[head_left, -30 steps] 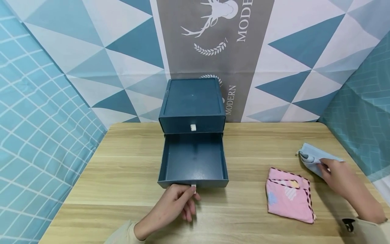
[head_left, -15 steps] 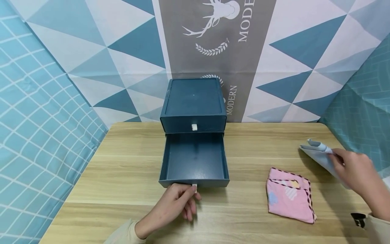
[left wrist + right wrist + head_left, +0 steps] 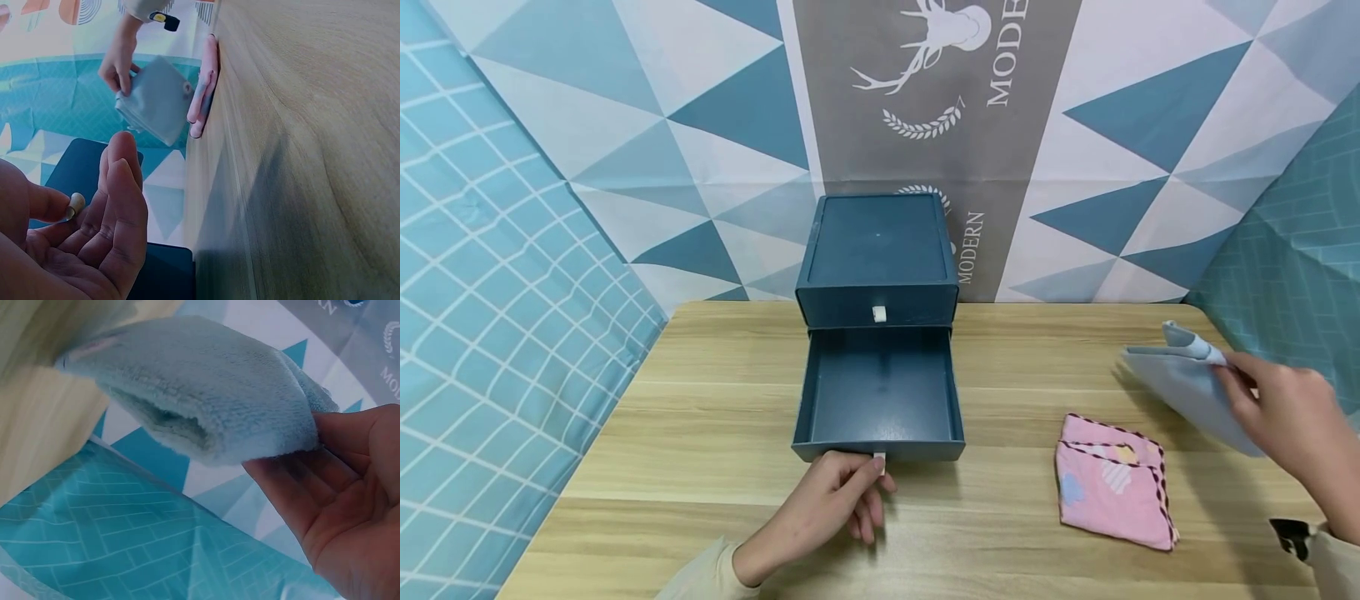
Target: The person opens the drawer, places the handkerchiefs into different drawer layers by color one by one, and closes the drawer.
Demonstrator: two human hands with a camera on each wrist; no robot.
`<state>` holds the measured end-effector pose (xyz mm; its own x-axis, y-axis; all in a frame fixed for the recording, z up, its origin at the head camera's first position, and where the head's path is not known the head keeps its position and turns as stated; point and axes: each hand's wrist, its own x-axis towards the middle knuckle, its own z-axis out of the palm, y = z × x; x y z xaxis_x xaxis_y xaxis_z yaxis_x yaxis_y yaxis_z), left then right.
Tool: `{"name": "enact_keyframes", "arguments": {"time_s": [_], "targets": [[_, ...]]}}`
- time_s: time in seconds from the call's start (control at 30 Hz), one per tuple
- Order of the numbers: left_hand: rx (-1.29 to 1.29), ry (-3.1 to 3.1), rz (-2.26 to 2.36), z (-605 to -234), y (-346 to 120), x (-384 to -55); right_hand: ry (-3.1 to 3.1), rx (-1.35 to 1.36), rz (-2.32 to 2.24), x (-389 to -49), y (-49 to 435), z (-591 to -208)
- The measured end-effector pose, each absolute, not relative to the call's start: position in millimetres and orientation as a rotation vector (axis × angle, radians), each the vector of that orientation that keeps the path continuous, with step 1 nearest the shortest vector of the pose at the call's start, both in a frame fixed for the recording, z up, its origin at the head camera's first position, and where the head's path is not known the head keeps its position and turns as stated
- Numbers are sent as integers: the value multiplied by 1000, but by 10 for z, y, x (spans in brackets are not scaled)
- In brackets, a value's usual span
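- "MODERN" is reading in white on the grey backdrop [image 3: 936,100], beyond both hands
- The right hand [image 3: 1292,425] is pinching a folded pale blue fleecy cloth [image 3: 1187,379], lifting it clear of the tabletop [image 3: 700,417]
- The left hand [image 3: 831,508] is pinching the white tab [image 3: 877,463] of the open dark blue drawer [image 3: 880,392]
- A pink patterned cloth [image 3: 1112,483] is lying between the hands

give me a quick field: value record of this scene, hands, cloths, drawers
left hand: pinches the white pull tab of the lower drawer
right hand: holds the folded blue cloth above the table
pink cloth: folded, flat on the wooden table
lower drawer: pulled out, nothing inside
upper drawer: closed
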<state>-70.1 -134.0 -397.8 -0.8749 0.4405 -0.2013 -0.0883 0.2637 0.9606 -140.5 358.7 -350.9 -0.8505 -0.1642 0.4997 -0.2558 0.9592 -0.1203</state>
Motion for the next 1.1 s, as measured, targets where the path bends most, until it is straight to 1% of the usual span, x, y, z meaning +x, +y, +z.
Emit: {"name": "enact_keyframes", "arguments": {"time_s": [0.3,1.1], "targets": [[343,2130,1621,-3944,-1362,-707,-2586,289,264,-1355,3446,-3364],[327,2123,1622,-3956,-1370,-708,-2530,382,278,-1167,3027,-3003]]}}
